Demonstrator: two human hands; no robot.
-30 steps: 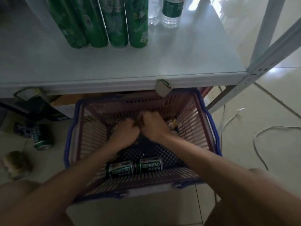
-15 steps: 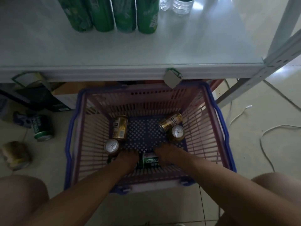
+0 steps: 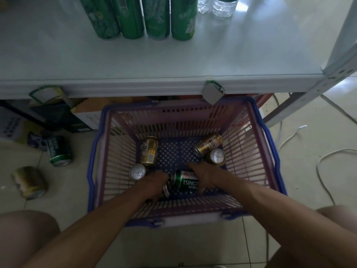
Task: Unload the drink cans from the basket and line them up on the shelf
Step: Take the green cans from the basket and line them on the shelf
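A pink basket with a blue rim stands on the floor below the white shelf. Two gold cans lie in it, and two more stand upright showing silver tops. Against the near wall lies a green Tsingtao can, with my right hand closed over its right end. My left hand grips a second can beside it; only that can's silver end shows.
Several tall green cans and clear water bottles stand at the back of the shelf. A price-tag holder hangs off the shelf edge over the basket. Two loose cans lie on the floor left; cables run right.
Both hands have pulled back from the middle of the basket to its near wall and settled on the two green cans. The gold cans they covered are now exposed.
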